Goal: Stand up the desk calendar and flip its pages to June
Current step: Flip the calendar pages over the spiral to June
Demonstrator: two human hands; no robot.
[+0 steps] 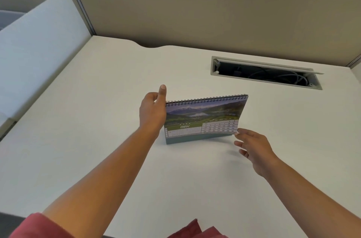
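Note:
A spiral-bound desk calendar (205,118) stands upright on the white desk (97,120), near its middle. Its front page shows a mountain lake photo and the word MAY. My left hand (153,110) grips the calendar's left edge just below the spiral, thumb raised. My right hand (254,147) pinches the lower right corner of the May page, which is lifted slightly off the teal base.
An open cable tray (265,73) with wires is sunk into the desk at the back right. A beige partition (214,17) with labels 007 and 008 runs behind the desk. A white side panel (39,46) stands at the left.

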